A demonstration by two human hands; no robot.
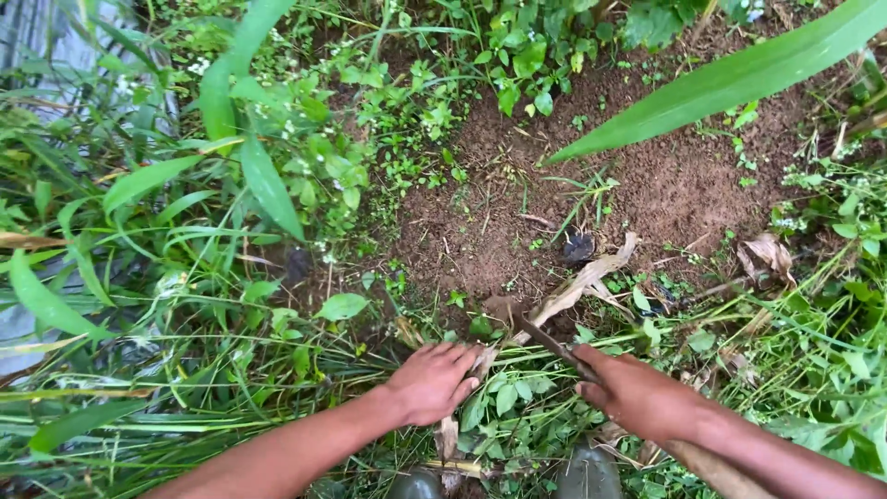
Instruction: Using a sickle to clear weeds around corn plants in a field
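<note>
Weeding tool (545,339) is in my right hand (637,395), fingers wrapped round its handle, blade angled into the low weeds (504,397) at the edge of the bare soil patch (647,185). My left hand (432,381) presses flat on the weeds, fingers loosely spread, holding nothing

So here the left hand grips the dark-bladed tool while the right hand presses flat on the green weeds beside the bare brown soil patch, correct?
Not quite: the hands are swapped. In the head view the right hand grips the dark-bladed tool, and the left hand presses flat on the green weeds beside the bare brown soil patch.
</note>
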